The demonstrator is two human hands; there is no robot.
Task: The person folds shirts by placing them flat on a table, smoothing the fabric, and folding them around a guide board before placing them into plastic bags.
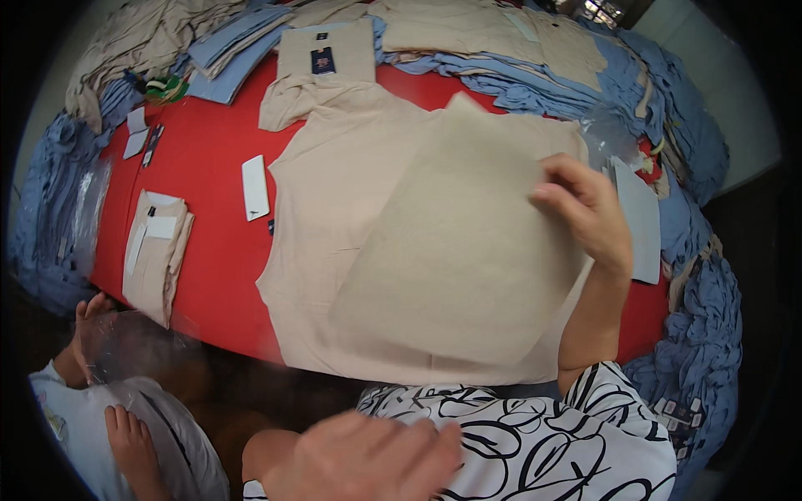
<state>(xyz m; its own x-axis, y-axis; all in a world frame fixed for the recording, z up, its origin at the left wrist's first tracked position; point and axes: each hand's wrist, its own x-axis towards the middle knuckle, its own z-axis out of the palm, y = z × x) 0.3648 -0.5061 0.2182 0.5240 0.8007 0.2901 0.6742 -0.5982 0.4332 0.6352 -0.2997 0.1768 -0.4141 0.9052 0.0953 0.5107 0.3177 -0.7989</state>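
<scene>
My right hand (589, 213) pinches a large grey-beige sheet of cardboard (468, 242) at its right edge, thumb on top. The sheet is tilted over a beige shirt (326, 200) spread out on the red table (225, 275). It hides much of the shirt's middle and right side. Close to my body, my left hand (376, 459) is smeared by motion. It appears apart from the shirt, and its fingers are too blurred to read. A white card (255, 188) lies on the table just left of the shirt.
At lower left a co-worker's hands (129, 442) are near a clear plastic bag (138, 342). A folded beige shirt (154, 250) lies on the table's left. Blue garments (702, 334) are heaped along the sides, with folded stacks (493, 33) at the back and grey sheets (637, 221) at right.
</scene>
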